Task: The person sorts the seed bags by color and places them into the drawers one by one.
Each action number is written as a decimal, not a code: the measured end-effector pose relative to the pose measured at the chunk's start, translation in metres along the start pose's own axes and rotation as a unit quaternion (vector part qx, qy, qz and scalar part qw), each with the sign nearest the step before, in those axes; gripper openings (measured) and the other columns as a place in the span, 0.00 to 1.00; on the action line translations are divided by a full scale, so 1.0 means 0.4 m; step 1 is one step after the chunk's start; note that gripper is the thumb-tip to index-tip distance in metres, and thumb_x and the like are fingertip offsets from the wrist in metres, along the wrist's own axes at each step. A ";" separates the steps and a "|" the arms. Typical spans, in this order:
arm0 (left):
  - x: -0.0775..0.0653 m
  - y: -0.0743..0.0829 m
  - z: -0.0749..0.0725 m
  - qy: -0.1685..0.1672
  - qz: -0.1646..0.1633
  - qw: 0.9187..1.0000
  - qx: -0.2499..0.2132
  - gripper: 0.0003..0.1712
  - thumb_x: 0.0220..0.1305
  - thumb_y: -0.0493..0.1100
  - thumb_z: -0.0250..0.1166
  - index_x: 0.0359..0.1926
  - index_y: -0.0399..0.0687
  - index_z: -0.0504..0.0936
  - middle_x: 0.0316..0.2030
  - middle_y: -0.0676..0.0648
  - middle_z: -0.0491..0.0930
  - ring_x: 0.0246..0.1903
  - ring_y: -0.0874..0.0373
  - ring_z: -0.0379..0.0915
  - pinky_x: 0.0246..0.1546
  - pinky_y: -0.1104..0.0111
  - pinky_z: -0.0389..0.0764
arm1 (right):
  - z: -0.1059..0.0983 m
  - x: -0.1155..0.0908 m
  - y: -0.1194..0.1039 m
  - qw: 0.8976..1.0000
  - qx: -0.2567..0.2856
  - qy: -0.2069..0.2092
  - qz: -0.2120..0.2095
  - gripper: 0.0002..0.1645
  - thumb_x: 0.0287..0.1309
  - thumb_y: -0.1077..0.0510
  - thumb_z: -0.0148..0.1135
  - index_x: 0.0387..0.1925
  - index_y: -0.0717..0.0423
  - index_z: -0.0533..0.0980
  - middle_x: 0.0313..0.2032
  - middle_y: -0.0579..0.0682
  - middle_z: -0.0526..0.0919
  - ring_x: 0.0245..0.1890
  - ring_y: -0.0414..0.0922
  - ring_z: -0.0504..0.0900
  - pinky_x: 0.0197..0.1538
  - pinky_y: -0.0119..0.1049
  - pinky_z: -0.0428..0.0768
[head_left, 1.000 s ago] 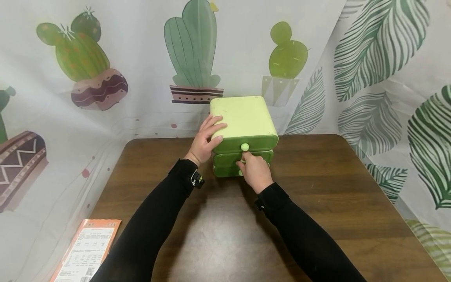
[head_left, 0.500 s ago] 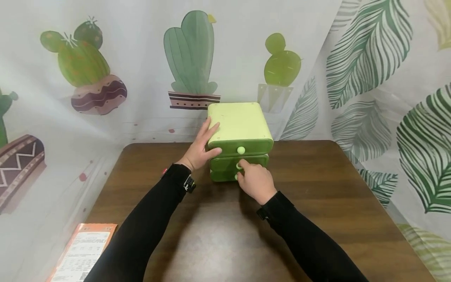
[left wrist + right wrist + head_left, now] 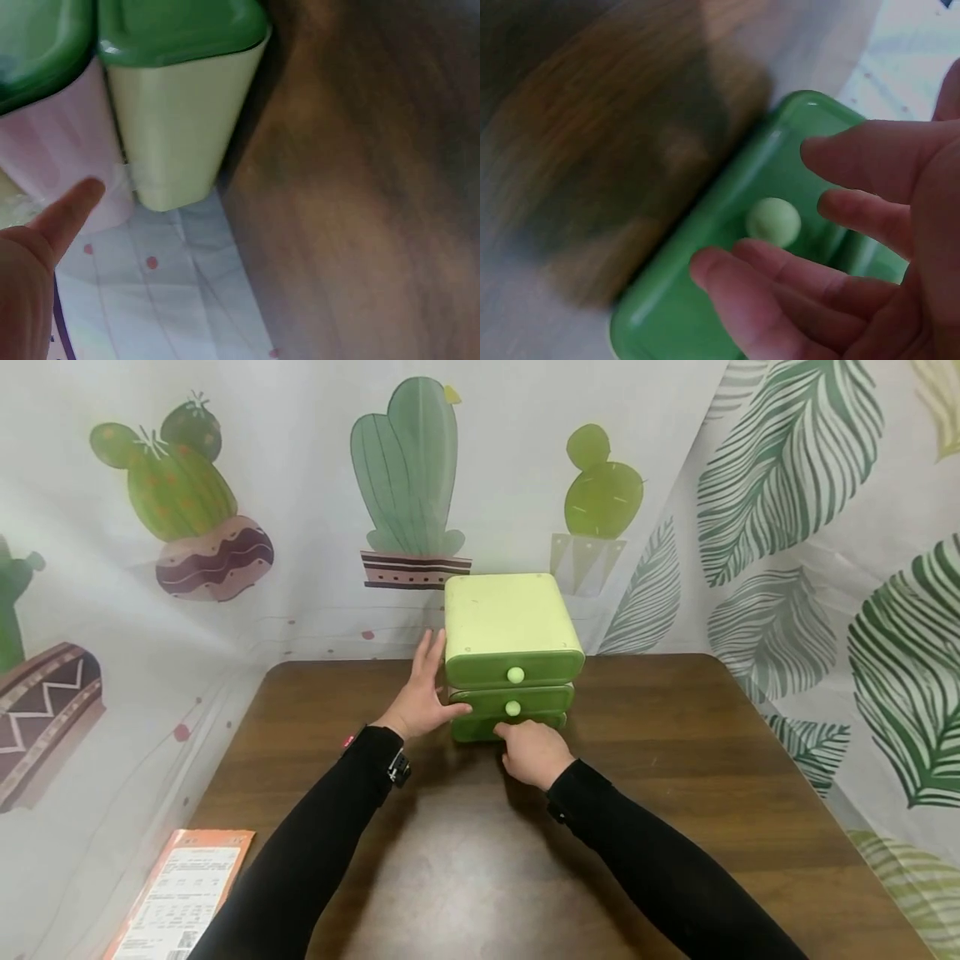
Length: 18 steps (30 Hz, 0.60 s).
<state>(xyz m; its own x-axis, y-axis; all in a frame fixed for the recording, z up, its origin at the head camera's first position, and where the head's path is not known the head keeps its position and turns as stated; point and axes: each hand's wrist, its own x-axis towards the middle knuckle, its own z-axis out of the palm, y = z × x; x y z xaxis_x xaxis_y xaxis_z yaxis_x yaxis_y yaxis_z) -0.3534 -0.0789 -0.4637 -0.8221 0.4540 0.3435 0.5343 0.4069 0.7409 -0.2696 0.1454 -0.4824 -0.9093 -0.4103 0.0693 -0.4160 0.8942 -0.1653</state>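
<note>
Standing just R of the L hand (image 3: 422,697) & just beyond the R hand (image 3: 534,753), the green drawer cabinet (image 3: 510,614) shows all 3 tiers on my head cam. L hand's wide, fingers spread by the cabinet's side, thumb across its front corner; can't tell if they touch. R hand's at the bottom drawer (image 3: 472,729), covering that knob. The mid knob (image 3: 513,708) & top knob (image 3: 515,675) sit above R hand. Under both: brown table (image 3: 637,777). Well apart from L hand, nearer me on its L: orange-edged packet (image 3: 191,877). Cactus-print cloth (image 3: 315,510) hangs beyond both hands.

L wrist cam: one finger's in front of the pink side (image 3: 67,142) of a tier, w/ the yellow side (image 3: 184,127) of the next just beyond the fingertip. I see nothing gripped; contact's unclear.

R wrist cam, blurry: round pale bottom knob (image 3: 774,217) lies between R hand's parted fingers. Grip's loose, gap showing, no pinch. One fingertip overlaps the knob's edge; I can't tell if it touches.
</note>
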 end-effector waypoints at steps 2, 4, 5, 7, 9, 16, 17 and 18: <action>-0.006 -0.007 0.011 0.001 -0.004 1.000 0.001 0.72 0.55 0.42 0.78 0.79 0.64 0.29 0.77 0.44 0.21 0.71 0.39 0.53 0.56 0.52 0.75 | 0.011 0.004 0.000 1.000 -0.010 -0.011 0.005 0.21 0.64 0.60 0.63 0.58 0.53 0.79 0.31 0.53 0.83 0.29 0.50 0.83 0.28 0.43 0.79; -0.011 -0.014 0.019 0.003 -0.004 1.000 0.014 0.73 0.55 0.42 0.77 0.79 0.64 0.27 0.77 0.43 0.21 0.69 0.39 0.58 0.54 0.54 0.77 | 0.023 0.008 0.001 1.000 -0.022 -0.015 0.005 0.19 0.64 0.62 0.61 0.56 0.52 0.80 0.32 0.53 0.83 0.31 0.51 0.83 0.30 0.44 0.80; -0.013 -0.016 0.021 0.005 -0.003 1.000 0.025 0.73 0.56 0.43 0.77 0.79 0.65 0.26 0.77 0.43 0.21 0.68 0.39 0.60 0.52 0.56 0.79 | 0.027 0.010 0.001 0.999 -0.029 -0.016 0.004 0.17 0.65 0.62 0.60 0.54 0.52 0.81 0.31 0.53 0.83 0.31 0.51 0.83 0.30 0.44 0.80; -0.016 -0.018 0.023 0.007 -0.005 0.999 0.046 0.72 0.57 0.45 0.76 0.78 0.67 0.25 0.77 0.43 0.22 0.66 0.39 0.62 0.49 0.57 0.81 | 0.037 0.016 0.001 0.999 -0.047 -0.011 -0.003 0.13 0.65 0.63 0.58 0.48 0.51 0.82 0.28 0.52 0.82 0.30 0.51 0.83 0.30 0.44 0.81; -0.016 -0.020 0.021 0.009 -0.007 0.998 0.064 0.71 0.58 0.47 0.76 0.78 0.69 0.25 0.77 0.42 0.24 0.65 0.39 0.64 0.48 0.55 0.81 | 0.045 0.024 0.004 0.998 -0.057 -0.003 -0.010 0.08 0.66 0.63 0.58 0.42 0.51 0.82 0.24 0.51 0.79 0.28 0.50 0.83 0.28 0.44 0.81; -0.006 -0.022 0.019 0.010 -0.004 0.997 0.071 0.69 0.59 0.47 0.75 0.79 0.68 0.27 0.78 0.43 0.29 0.65 0.37 0.64 0.55 0.49 0.75 | 0.050 0.050 0.022 0.998 -0.060 0.010 -0.010 0.06 0.68 0.61 0.60 0.39 0.50 0.83 0.25 0.49 0.81 0.30 0.49 0.84 0.33 0.41 0.82; -0.004 -0.022 0.019 0.011 -0.003 0.998 0.069 0.69 0.59 0.46 0.75 0.79 0.67 0.27 0.78 0.43 0.30 0.65 0.37 0.64 0.56 0.50 0.74 | 0.050 0.052 0.025 0.998 -0.060 0.011 -0.008 0.07 0.69 0.62 0.60 0.40 0.50 0.84 0.26 0.48 0.82 0.31 0.48 0.84 0.34 0.41 0.82; -0.002 -0.023 0.019 0.013 -0.001 0.998 0.067 0.69 0.59 0.46 0.75 0.79 0.67 0.27 0.78 0.44 0.30 0.65 0.37 0.64 0.56 0.50 0.74 | 0.050 0.055 0.028 0.998 -0.059 0.014 -0.009 0.08 0.69 0.62 0.60 0.39 0.49 0.84 0.27 0.48 0.83 0.31 0.48 0.84 0.35 0.41 0.82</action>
<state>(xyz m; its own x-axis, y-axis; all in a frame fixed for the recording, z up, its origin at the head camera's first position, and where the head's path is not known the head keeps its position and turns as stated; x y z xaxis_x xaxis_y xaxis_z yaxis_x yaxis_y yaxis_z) -0.3560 -0.0770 -0.4753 -0.8275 0.4329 0.3575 0.5520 0.5116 0.6585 -0.2940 0.1428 -0.5022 -0.9012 -0.4221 0.0986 -0.4280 0.9026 -0.0471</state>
